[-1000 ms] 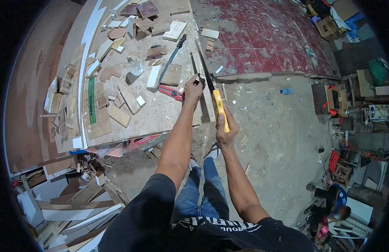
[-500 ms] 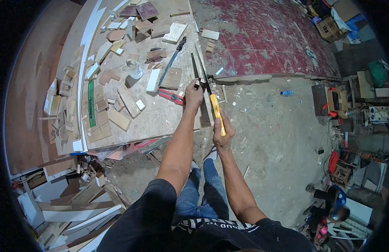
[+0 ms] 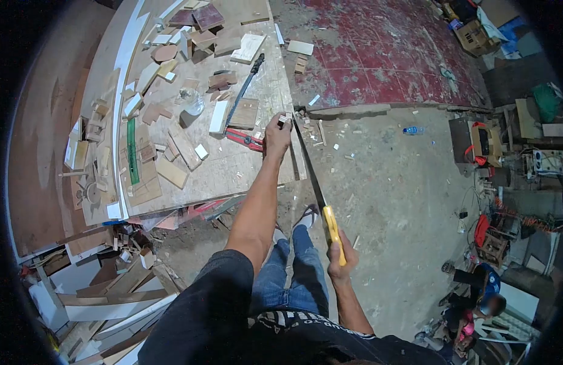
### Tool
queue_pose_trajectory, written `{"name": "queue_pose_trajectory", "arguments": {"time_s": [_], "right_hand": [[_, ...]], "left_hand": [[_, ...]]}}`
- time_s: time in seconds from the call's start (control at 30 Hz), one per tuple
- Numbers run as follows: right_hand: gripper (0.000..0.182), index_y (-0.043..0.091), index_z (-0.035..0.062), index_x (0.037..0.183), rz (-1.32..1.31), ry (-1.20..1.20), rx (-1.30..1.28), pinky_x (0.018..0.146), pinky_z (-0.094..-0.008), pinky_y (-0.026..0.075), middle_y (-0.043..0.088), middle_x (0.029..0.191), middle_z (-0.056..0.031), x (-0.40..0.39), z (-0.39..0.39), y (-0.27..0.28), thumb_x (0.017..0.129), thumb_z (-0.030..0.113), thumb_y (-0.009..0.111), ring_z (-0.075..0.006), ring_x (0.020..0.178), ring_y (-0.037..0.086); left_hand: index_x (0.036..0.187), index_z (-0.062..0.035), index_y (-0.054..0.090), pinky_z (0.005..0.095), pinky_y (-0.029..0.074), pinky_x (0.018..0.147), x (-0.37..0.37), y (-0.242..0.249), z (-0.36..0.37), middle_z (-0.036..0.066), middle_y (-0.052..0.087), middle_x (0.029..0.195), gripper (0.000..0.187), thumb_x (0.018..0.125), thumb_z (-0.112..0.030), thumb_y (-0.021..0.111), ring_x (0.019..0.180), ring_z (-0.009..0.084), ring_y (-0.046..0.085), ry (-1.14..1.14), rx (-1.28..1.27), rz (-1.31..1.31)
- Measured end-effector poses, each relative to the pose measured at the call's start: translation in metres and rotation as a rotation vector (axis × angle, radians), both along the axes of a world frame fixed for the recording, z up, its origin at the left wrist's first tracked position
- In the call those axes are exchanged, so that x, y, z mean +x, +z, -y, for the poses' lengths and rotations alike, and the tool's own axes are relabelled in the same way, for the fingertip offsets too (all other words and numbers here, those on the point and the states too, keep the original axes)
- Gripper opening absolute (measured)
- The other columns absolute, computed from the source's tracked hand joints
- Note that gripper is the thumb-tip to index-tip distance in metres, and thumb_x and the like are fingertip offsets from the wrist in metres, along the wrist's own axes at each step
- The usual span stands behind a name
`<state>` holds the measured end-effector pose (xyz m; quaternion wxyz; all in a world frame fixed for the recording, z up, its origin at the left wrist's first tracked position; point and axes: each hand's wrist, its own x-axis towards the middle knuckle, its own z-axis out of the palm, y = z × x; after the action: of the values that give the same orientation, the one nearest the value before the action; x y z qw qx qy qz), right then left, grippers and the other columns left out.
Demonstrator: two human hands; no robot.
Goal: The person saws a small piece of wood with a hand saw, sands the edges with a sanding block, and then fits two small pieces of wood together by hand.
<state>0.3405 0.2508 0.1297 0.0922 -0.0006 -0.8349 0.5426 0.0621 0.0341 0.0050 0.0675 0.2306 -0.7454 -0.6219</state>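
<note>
My right hand (image 3: 344, 257) is closed around the yellow handle of a handsaw (image 3: 312, 173). The saw's blade slants up and left, its far end close to the table's edge by my left hand. At that edge my left hand (image 3: 277, 139) grips a small wood block (image 3: 284, 118) with a pale end, pressing it on the wooden worktable (image 3: 232, 176). Beside that hand lies a red and black bar clamp (image 3: 245, 140). Whether the blade touches the block cannot be made out.
Wood offcuts (image 3: 172, 173), a clear plastic cup (image 3: 192, 102) and a green strip (image 3: 132, 151) lie on the table. A scrap pile (image 3: 105, 292) fills the lower left. A blue bottle (image 3: 413, 131) lies on the floor. Another person (image 3: 485, 298) is at the lower right.
My right hand has drawn the saw back toward my body and slightly right, so its blade now slants away from the table. My left hand stays at nearly the same spot.
</note>
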Motion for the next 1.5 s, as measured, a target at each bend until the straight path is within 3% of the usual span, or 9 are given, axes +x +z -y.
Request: {"name": "queue_pose_trajectory", "arguments": {"time_s": [0.17,0.27,0.3,0.53,0.57,0.77,1.03,1.13,1.5], "right_hand": [[0.036,0.058,-0.007,0.123,-0.017,-0.063,-0.059,0.052,-0.0239,0.043,0.063,0.079,-0.0095,-0.04,0.008,0.023,0.095,0.016,0.053,-0.0099,0.058,0.055],[0.036,0.059,-0.0073,0.122,0.011,-0.065,-0.034,0.061,-0.0273,0.048,0.067,0.09,-0.0163,-0.07,0.023,0.023,0.093,0.013,0.057,-0.0157,0.068,0.062],[0.036,0.058,-0.0075,0.123,0.009,-0.048,0.017,0.067,-0.0304,0.052,0.069,0.098,-0.0216,-0.077,0.029,0.023,0.091,0.01,0.059,-0.0211,0.077,0.068],[0.036,0.059,-0.0073,0.122,-0.003,-0.002,-0.014,0.073,-0.0322,0.054,0.067,0.106,-0.0263,-0.083,0.051,0.0,0.089,0.009,0.06,-0.0276,0.086,0.071],[0.036,0.059,-0.0078,0.121,-0.162,0.013,0.064,0.074,-0.034,0.055,0.066,0.108,-0.0272,-0.085,0.051,-0.004,0.089,0.008,0.06,-0.0289,0.088,0.071],[0.035,0.059,-0.0082,0.121,0.054,-0.057,-0.058,0.071,-0.0305,0.053,0.068,0.106,-0.0247,-0.076,0.041,-0.007,0.091,0.01,0.059,-0.0231,0.084,0.07],[0.037,0.059,-0.0072,0.122,0.074,-0.096,-0.085,0.064,-0.0279,0.05,0.069,0.091,-0.0187,-0.076,0.044,-0.019,0.093,0.016,0.057,-0.0173,0.072,0.065],[0.038,0.059,-0.007,0.122,0.081,-0.103,-0.113,0.063,-0.028,0.05,0.069,0.09,-0.018,-0.077,0.045,-0.02,0.094,0.017,0.057,-0.0174,0.071,0.065],[0.036,0.059,-0.0077,0.122,0.191,-0.093,-0.142,0.067,-0.0274,0.051,0.069,0.095,-0.0183,-0.081,0.042,-0.013,0.093,0.015,0.057,-0.0156,0.073,0.065]], "left_hand": [[0.113,-0.0044,0.065,0.0261,0.044,0.063,0.002,-0.001,-0.018,0.001,0.061,0.077,0.027,0.087,-0.009,0.063,0.069,0.0107,0.054,-0.053,-0.057,-0.102],[0.114,-0.0046,0.065,0.0259,0.045,0.063,0.005,0.006,-0.017,0.001,0.061,0.077,0.027,0.087,-0.008,0.062,0.069,0.0106,0.054,-0.049,0.042,-0.12],[0.115,-0.0032,0.064,0.0301,0.049,0.073,0.004,0.003,-0.015,0.009,0.068,0.089,0.029,0.087,-0.008,0.061,0.079,0.0169,0.063,-0.061,0.005,-0.068],[0.118,-0.0018,0.064,0.0278,0.048,0.073,0.01,-0.008,-0.014,0.009,0.068,0.092,0.03,0.089,-0.008,0.058,0.081,0.0142,0.062,0.021,-0.036,-0.134],[0.118,-0.0018,0.064,0.0278,0.048,0.073,0.009,-0.01,-0.013,0.009,0.068,0.092,0.03,0.089,-0.008,0.058,0.081,0.0142,0.062,0.021,-0.036,-0.13],[0.117,-0.0019,0.065,0.0294,0.048,0.079,0.004,0.021,-0.01,0.011,0.069,0.097,0.03,0.088,-0.009,0.059,0.086,0.0175,0.062,-0.056,-0.053,0.009],[0.117,-0.0061,0.063,0.0244,0.044,0.055,0.0,0.011,-0.003,0.002,0.06,0.076,0.027,0.091,-0.011,0.06,0.062,0.0085,0.054,-0.173,0.171,0.02],[0.117,-0.005,0.062,0.0279,0.048,0.064,0.002,0.021,-0.001,0.008,0.063,0.08,0.028,0.09,-0.011,0.059,0.069,0.0134,0.06,-0.188,0.151,0.041],[0.116,0.0002,0.064,0.0286,0.047,0.063,-0.002,0.011,0.006,0.009,0.064,0.083,0.035,0.086,-0.017,0.068,0.067,0.0134,0.057,-0.205,0.036,-0.041]]}}
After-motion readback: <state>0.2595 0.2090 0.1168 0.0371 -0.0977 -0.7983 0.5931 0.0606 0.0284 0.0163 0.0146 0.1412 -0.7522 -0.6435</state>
